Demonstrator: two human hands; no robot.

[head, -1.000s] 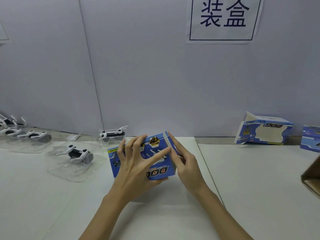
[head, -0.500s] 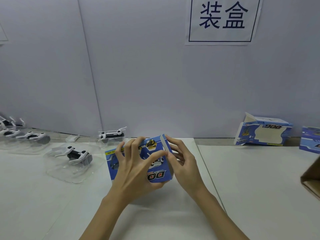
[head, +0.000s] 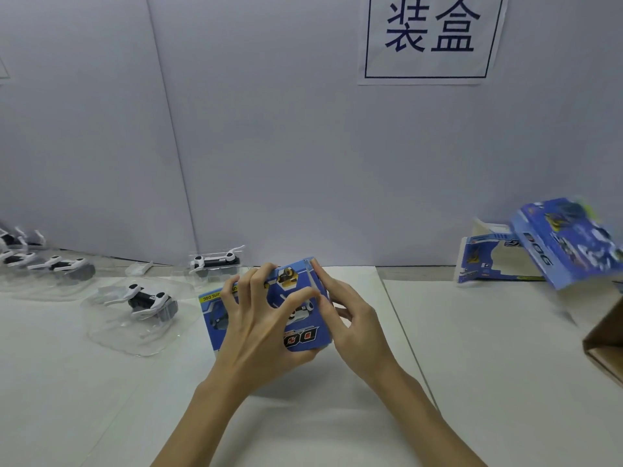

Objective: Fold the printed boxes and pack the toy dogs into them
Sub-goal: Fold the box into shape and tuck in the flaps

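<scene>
**Blue printed box held in both hands at table centre**

A blue printed box (head: pixel 269 315) is held just above the white table (head: pixel 488 348), at its centre near the front edge. "DOG" lettering is seen upside down on the near face. The box is gripped by the left hand (head: pixel 259 335), whose fingers are curled over the top edge while the thumb is laid across the printed face. The right end of the box is held by the right hand (head: pixel 354 328); its forefinger and thumb are pressed against the narrow end flap (head: pixel 315 281), which stands nearly upright.

To the left, a toy dog (head: pixel 146 299) is seen lying in a clear plastic tray (head: pixel 111 328). A second toy dog (head: pixel 215 261) is placed by the wall behind it, and further dogs (head: pixel 50 264) are lined up at far left.

At right, an open box (head: pixel 488 261) is leaned against the wall. Another box (head: pixel 566 241), blurred, is seen above the table at the right edge. A brown carton corner (head: pixel 606 345) is visible below it. A paper sign (head: pixel 428 38) is fixed to the wall.
</scene>
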